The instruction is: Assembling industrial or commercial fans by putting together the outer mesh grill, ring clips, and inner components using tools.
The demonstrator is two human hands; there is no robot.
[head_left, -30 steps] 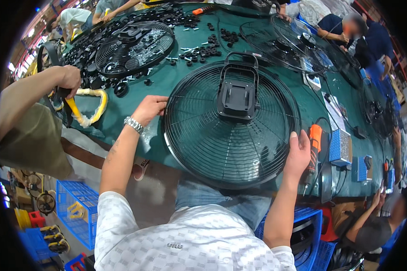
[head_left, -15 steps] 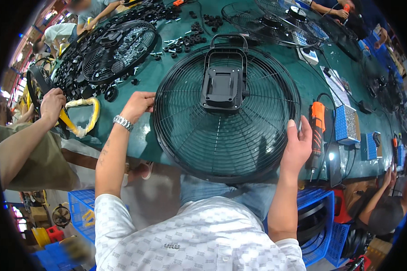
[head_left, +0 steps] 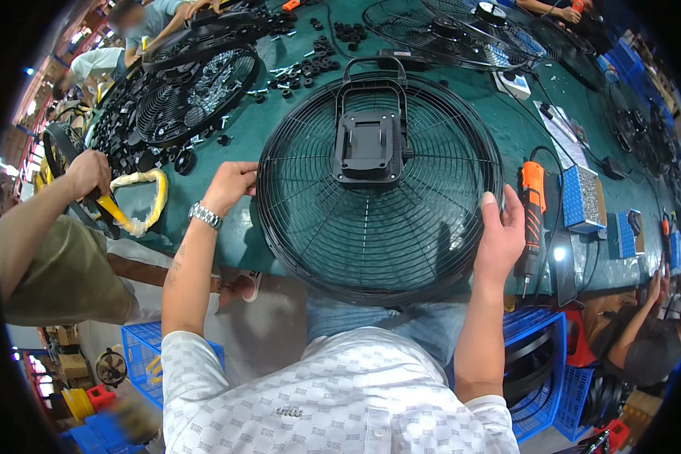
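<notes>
From where I'm standing, the guard is lying on the bench between both hands, barely shifting over the last half second, so it seems to be holding steady. The left hand is touching its left rim (whether it's gripping, I can't tell); the right hand is resting at the right rim, thumb and fingers apart. Farther off, a black frame is newly showing over the heap. The shirt is bearing small lettering, too blurred for reading.

My shirt: white, grey checkered patches. My jeans: faded blue. My watch: silver. Fan guard: black. Table: green. Power screwdriver: orange and black. 2 small boxes: blue. Handle loop: yellow and whitish.
</notes>
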